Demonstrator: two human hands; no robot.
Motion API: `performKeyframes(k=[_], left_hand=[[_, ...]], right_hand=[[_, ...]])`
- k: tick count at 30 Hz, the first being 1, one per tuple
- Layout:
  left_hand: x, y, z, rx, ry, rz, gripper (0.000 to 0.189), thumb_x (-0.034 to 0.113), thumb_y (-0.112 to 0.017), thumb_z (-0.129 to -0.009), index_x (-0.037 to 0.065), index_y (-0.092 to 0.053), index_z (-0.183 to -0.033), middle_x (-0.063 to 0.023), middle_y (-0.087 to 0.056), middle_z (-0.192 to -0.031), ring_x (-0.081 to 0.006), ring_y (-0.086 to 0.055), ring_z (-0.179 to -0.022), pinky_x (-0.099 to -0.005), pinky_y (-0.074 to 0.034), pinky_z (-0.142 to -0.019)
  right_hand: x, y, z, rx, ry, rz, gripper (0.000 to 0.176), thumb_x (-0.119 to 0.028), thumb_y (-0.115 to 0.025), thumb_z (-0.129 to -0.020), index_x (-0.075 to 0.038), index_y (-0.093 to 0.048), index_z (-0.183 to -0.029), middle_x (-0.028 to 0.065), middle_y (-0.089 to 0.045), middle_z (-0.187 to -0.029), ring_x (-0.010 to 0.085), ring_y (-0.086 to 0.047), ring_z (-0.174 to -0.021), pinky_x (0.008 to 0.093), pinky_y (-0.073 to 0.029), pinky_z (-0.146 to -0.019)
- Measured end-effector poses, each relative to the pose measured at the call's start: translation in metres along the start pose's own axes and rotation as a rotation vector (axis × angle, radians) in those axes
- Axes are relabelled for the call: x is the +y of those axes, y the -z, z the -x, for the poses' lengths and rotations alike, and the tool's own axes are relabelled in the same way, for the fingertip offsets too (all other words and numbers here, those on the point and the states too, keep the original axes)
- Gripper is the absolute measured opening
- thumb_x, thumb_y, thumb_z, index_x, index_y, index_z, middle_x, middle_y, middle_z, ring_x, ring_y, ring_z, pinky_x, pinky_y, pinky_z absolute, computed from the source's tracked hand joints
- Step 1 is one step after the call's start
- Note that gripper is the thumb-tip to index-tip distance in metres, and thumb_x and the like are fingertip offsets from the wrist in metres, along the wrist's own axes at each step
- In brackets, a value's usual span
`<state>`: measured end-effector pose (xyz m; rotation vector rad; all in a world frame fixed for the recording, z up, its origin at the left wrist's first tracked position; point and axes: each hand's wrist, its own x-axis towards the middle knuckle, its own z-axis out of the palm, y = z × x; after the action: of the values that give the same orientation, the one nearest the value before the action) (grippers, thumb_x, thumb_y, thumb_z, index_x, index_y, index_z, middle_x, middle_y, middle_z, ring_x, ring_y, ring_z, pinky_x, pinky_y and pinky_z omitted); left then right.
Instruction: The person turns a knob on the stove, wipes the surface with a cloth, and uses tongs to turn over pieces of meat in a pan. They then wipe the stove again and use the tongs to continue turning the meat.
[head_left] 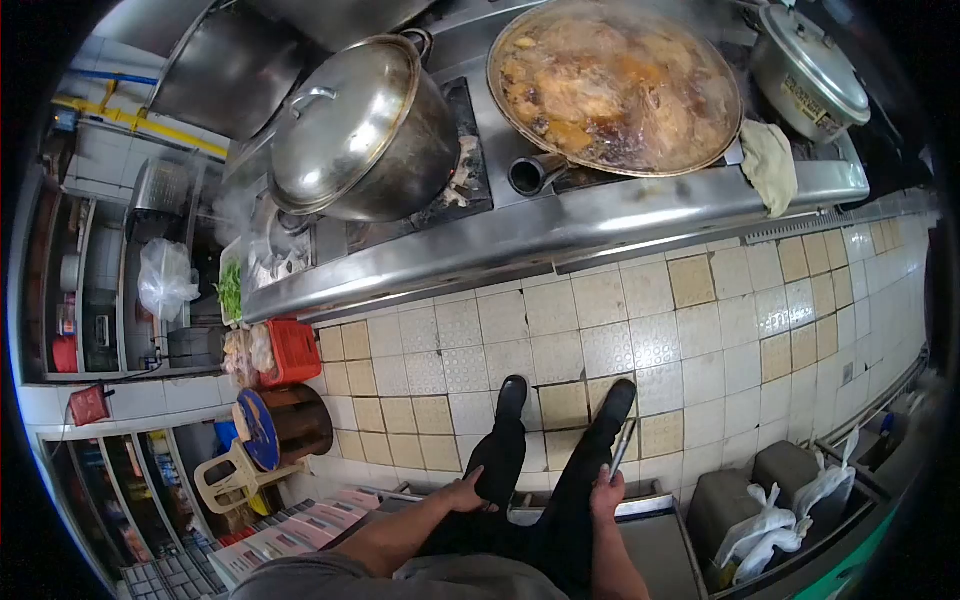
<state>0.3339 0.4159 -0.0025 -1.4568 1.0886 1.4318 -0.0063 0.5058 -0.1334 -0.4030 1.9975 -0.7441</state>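
I wear a grey cloth shirt [400,582] whose sleeves end high up, so my forearms, left hand [467,492] and right hand [605,490] are bare. Below it are long black trousers [500,460] and plain black closed shoes [512,394].

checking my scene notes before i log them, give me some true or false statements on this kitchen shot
1. The right hand holds a thin metal tool. True.
2. The wide pan of brown stew has a lid on. False: it is uncovered; the steel pot beside it bears a lid.
3. The left hand rests on a dark trouser leg. True.
4. The cloth lies folded on the lidded pot. False: it hangs over the front edge of the stove, by the pan.
5. The red crate sits on the stove between the pots. False: it is off the stove, past its end, by the tiled floor.
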Motion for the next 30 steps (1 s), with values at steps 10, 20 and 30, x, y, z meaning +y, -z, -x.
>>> performKeyframes(k=[10, 20, 30], left_hand=[[0.001, 0.007, -0.005, 0.052, -0.033, -0.076, 0.128, 0.056, -0.078, -0.08, 0.016, 0.003, -0.169, -0.0341, -0.059, -0.141, -0.0455, -0.062, -0.127, -0.0497, -0.049, -0.11], [-0.023, 0.017, -0.036, 0.029, -0.024, -0.003, 0.142, 0.075, -0.081, -0.072, 0.017, 0.006, -0.169, -0.0383, -0.057, -0.141, -0.0515, -0.057, -0.132, -0.0536, -0.045, -0.114], [-0.023, 0.034, -0.031, 0.033, -0.057, 0.053, 0.146, 0.069, -0.086, -0.069, 0.016, 0.006, -0.168, -0.0412, -0.051, -0.145, -0.0535, -0.053, -0.135, -0.0538, -0.043, -0.116]], right_hand=[[-0.038, 0.009, 0.025, -0.026, 0.129, 0.264, 0.037, -0.032, -0.065, -0.104, 0.005, -0.061, -0.098, 0.0144, -0.061, -0.077, 0.0239, -0.054, -0.07, 0.0425, -0.047, -0.066], [-0.025, -0.025, 0.013, -0.062, 0.054, 0.092, 0.032, -0.029, -0.063, -0.106, 0.0, -0.056, -0.094, 0.0043, -0.056, -0.075, 0.0138, -0.051, -0.07, 0.0341, -0.043, -0.061], [-0.055, -0.033, 0.026, -0.048, 0.105, 0.033, 0.032, -0.03, -0.063, -0.107, -0.001, -0.057, -0.096, 0.0002, -0.052, -0.072, 0.0089, -0.045, -0.065, 0.0306, -0.037, -0.055]])
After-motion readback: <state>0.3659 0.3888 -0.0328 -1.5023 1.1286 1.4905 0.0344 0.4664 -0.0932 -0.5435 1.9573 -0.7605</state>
